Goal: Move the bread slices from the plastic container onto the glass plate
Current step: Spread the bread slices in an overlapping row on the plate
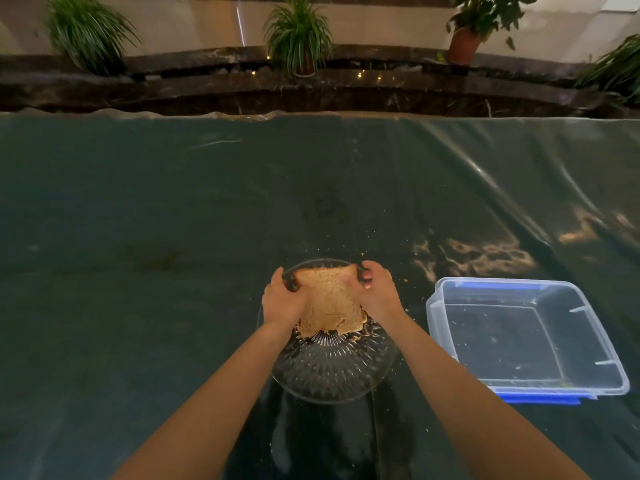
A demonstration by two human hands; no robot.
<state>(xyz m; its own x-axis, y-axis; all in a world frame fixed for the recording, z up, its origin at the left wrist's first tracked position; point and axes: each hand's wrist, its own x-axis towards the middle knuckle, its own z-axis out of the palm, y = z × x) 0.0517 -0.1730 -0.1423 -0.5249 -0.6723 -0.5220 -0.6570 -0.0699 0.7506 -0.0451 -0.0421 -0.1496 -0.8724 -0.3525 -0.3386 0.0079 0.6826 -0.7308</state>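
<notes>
A stack of brown bread slices (329, 301) sits over the far half of the cut-glass plate (332, 372) in the middle of the table. My left hand (282, 301) presses against the stack's left side and my right hand (377, 292) grips its right side, fingers curled over the far corners. The clear plastic container (526, 336) with a blue lid under it stands to the right of the plate, holding only crumbs.
The table is covered with dark cloth under a shiny clear plastic sheet (173, 220). Crumbs lie scattered around the plate. Beyond the far table edge runs a dark stone ledge with several potted plants (298, 36).
</notes>
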